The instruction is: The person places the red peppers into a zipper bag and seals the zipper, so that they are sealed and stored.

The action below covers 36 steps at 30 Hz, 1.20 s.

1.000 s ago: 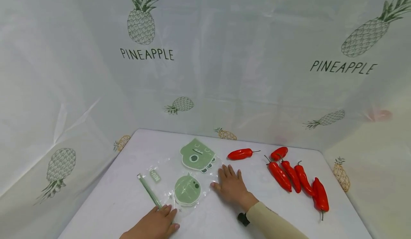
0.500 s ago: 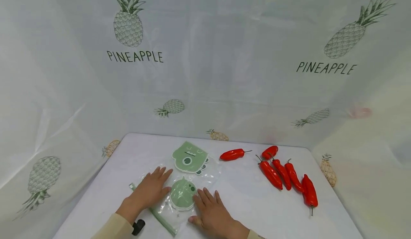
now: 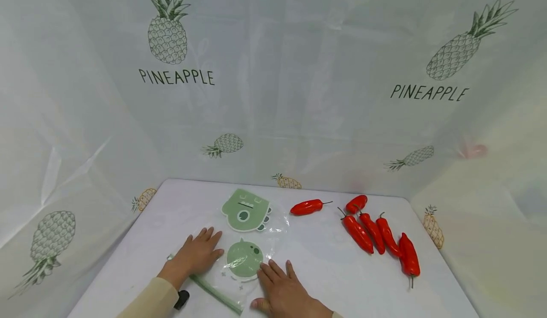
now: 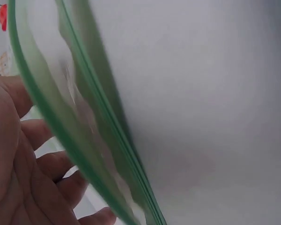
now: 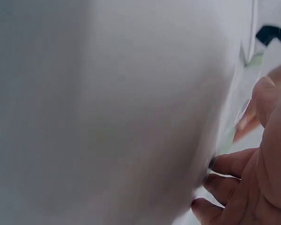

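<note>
A clear plastic zip bag (image 3: 278, 222) with green cartoon prints lies flat on the white table. Its big green dinosaur head print (image 3: 247, 210) is uppermost, above a round green print (image 3: 244, 259). Along the near left edge runs the green zip strip (image 3: 218, 295). My left hand (image 3: 198, 254) lies across the bag's left side and part of that strip, fingers straight and pointing away from me. In the left wrist view, the green zip edge (image 4: 79, 157) passes close in front of the fingers. My right hand (image 3: 284, 292) rests palm down at the bag's near right side, fingertips beside the round print.
One red chili pepper (image 3: 307, 207) lies on the table beyond the bag. Several more red peppers (image 3: 358, 234) are grouped at the right. Behind and on both sides hangs a pale sheet (image 3: 273, 71) printed with pineapples.
My left hand has moved from the near end of the zip strip up onto the bag's left side. The right hand has slid nearer along the right side. The head view has shifted.
</note>
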{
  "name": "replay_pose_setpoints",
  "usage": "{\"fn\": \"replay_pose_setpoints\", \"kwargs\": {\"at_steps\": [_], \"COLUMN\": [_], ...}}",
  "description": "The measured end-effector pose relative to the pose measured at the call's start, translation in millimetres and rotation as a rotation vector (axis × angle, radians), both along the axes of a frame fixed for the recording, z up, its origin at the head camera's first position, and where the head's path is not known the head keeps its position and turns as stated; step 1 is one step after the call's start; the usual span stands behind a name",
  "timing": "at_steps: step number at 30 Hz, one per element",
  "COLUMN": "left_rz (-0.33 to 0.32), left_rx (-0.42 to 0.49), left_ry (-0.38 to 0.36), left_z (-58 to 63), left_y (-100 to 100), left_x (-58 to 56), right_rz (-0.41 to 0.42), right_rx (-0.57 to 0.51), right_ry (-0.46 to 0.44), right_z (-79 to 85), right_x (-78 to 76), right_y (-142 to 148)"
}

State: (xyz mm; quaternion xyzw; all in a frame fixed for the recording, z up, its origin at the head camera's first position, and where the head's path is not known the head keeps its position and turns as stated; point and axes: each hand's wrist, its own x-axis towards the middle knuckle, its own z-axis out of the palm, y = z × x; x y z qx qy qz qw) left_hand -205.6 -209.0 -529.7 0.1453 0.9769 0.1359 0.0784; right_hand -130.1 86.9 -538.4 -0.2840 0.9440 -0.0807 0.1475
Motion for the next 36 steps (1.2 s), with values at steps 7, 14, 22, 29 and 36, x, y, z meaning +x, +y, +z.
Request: {"fn": "replay_pose_setpoints", "kwargs": {"at_steps": [7,14,22,29,36], "left_rz": [0.007,-0.023,-0.135,-0.253,-0.366], "left_rx": [0.011,-0.01,-0.009,-0.048,-0.09], "left_ry": [-0.018,-0.007,0.036,0.058,0.141], "left_z": [4.0,4.3,5.3,10.6,9.9], "left_y": [-2,4,12,25,41], "left_x": [19.5,42.5,64.3,79.0,85.2], "right_rz": [-0.041,-0.089,-0.124,-0.148,-0.181], "right_rx": [-0.033,-0.054,-0.068,-0.072,-0.085], "right_ry": [0.046,0.066,0.052,0.083,0.102], "right_z": [3.0,8.2,6.3,0.1,2.7], "right_x": [-12.5,-29.4,-48.5,-66.4,-72.9], "right_y": [19,32,43,47,49]}}
